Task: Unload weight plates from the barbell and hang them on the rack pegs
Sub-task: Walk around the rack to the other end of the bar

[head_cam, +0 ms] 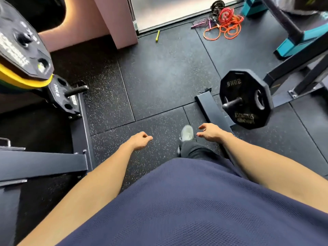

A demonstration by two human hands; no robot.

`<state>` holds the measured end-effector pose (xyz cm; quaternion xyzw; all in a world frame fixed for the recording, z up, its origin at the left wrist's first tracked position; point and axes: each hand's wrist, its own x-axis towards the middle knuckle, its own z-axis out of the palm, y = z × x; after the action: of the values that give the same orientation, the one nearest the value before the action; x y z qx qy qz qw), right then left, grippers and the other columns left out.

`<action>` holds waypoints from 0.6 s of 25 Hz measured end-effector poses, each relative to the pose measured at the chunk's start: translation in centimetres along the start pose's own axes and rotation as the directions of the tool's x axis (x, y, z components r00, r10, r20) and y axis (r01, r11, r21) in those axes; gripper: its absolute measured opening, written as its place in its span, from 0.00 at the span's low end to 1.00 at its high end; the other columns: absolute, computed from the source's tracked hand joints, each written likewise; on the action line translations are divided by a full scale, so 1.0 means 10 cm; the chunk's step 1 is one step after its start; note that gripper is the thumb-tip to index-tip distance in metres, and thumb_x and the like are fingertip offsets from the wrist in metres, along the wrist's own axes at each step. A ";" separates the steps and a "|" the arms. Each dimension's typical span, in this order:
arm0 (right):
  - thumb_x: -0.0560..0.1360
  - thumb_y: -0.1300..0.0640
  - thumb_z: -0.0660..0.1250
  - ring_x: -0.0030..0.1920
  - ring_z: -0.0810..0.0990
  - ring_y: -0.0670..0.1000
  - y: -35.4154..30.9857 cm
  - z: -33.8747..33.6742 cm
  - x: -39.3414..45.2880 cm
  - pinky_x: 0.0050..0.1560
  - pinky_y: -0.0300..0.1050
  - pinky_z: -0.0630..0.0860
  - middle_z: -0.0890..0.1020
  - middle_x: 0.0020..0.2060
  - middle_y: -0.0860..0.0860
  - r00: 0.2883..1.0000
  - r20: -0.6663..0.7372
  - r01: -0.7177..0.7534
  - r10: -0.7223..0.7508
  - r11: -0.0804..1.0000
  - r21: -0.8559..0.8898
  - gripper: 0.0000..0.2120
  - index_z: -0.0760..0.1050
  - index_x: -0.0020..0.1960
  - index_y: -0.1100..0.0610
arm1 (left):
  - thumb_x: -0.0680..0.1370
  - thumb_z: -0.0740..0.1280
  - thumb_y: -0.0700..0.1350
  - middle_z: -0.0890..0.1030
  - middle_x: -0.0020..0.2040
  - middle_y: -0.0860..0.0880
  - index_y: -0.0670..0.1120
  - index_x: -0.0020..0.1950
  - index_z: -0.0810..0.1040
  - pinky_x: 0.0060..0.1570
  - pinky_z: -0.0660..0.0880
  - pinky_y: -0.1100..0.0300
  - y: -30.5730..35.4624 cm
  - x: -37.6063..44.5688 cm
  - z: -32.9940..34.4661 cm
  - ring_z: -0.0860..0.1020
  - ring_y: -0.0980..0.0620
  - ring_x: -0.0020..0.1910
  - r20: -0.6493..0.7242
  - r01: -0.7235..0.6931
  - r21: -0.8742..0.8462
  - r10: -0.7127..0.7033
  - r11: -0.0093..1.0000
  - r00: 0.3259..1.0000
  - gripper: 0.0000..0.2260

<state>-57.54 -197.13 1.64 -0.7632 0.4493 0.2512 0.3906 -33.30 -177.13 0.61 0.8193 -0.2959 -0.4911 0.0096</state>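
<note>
1. Your left hand (140, 140) hangs over the speckled floor mat (159, 71), fingers loosely curled, holding nothing
2. Your right hand (210, 132) is out in front too, fingers relaxed and slightly spread, empty; it's near the black 20 kg plate (245, 99) but not touching it
3. That plate is twelve-sided and sits on a black peg (232, 103) on the right, sleeve end poking out toward you; can't tell whether that peg is the barbell end or a rack peg
4. Dark frame rail (209, 107) lies on the floor just left of the plate, past your right hand
5. Your grey shoe (187, 133) is between the two hands; navy shirt (195, 206) fills the bottom of the view
6. Left side: a small 10 kg plate (62, 94) hangs on a rack peg (77, 90), with a stack above it: a big black plate (23, 45) over a yellow plate (26, 79)
7. Far end: orange rope (225, 27) in a tangle on the mat, a yellow-green stick (157, 35) near the doorway, a teal frame base (300, 41) top right
</note>
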 end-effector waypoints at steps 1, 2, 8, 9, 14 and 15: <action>0.76 0.50 0.68 0.67 0.73 0.57 -0.07 -0.13 0.15 0.67 0.47 0.68 0.74 0.67 0.58 1.000 0.002 -0.004 0.004 1.000 -0.001 0.26 0.68 0.70 0.61 | 0.80 0.58 0.60 0.77 0.58 0.48 0.48 0.62 0.73 0.50 0.67 0.55 0.06 0.13 -0.13 0.74 0.47 0.54 0.004 0.003 -0.002 -0.003 1.000 1.000 0.19; 0.76 0.50 0.68 0.67 0.73 0.57 -0.13 -0.25 0.29 0.66 0.47 0.68 0.74 0.67 0.58 1.000 0.002 -0.007 0.007 1.000 -0.004 0.27 0.68 0.70 0.61 | 0.80 0.58 0.60 0.77 0.57 0.48 0.48 0.62 0.73 0.49 0.67 0.55 0.12 0.24 -0.25 0.74 0.48 0.53 0.006 0.006 0.002 -0.006 1.000 1.000 0.18; 0.77 0.51 0.67 0.68 0.72 0.57 -0.44 -1.17 1.34 0.66 0.46 0.67 0.72 0.69 0.58 1.000 0.024 0.008 -0.007 0.998 -0.054 0.27 0.67 0.71 0.62 | 0.81 0.58 0.59 0.79 0.57 0.46 0.48 0.60 0.73 0.47 0.67 0.55 0.58 1.03 -1.12 0.75 0.48 0.50 -0.021 0.078 -0.058 -0.079 0.995 0.997 0.17; 0.77 0.50 0.67 0.68 0.71 0.57 -0.50 -1.35 1.51 0.66 0.46 0.67 0.72 0.69 0.58 0.999 0.031 0.015 -0.013 0.997 -0.072 0.27 0.67 0.71 0.62 | 0.81 0.58 0.59 0.79 0.57 0.45 0.48 0.59 0.72 0.46 0.67 0.55 0.66 1.14 -1.26 0.75 0.48 0.49 -0.029 0.091 -0.071 -0.093 0.993 0.995 0.16; 0.76 0.52 0.66 0.69 0.71 0.56 -0.90 -2.24 2.24 0.67 0.44 0.66 0.72 0.69 0.58 0.998 0.024 0.058 -0.054 0.985 -0.163 0.26 0.68 0.70 0.62 | 0.79 0.60 0.58 0.78 0.62 0.46 0.48 0.61 0.75 0.52 0.66 0.56 1.01 1.61 -1.94 0.74 0.46 0.58 -0.089 0.123 -0.148 -0.137 0.981 0.986 0.17; 0.76 0.52 0.66 0.69 0.71 0.56 -0.98 -2.35 2.34 0.67 0.44 0.66 0.72 0.70 0.58 0.998 0.027 0.061 -0.058 0.983 -0.170 0.26 0.68 0.71 0.62 | 0.79 0.60 0.58 0.78 0.62 0.47 0.48 0.61 0.75 0.52 0.66 0.56 1.04 1.70 -2.03 0.74 0.46 0.58 -0.093 0.123 -0.162 -0.139 0.979 0.986 0.17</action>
<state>-37.15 -225.03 1.49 -0.8042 0.3988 0.2854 0.3359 -16.01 -199.68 0.76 0.8583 -0.2011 -0.4687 0.0564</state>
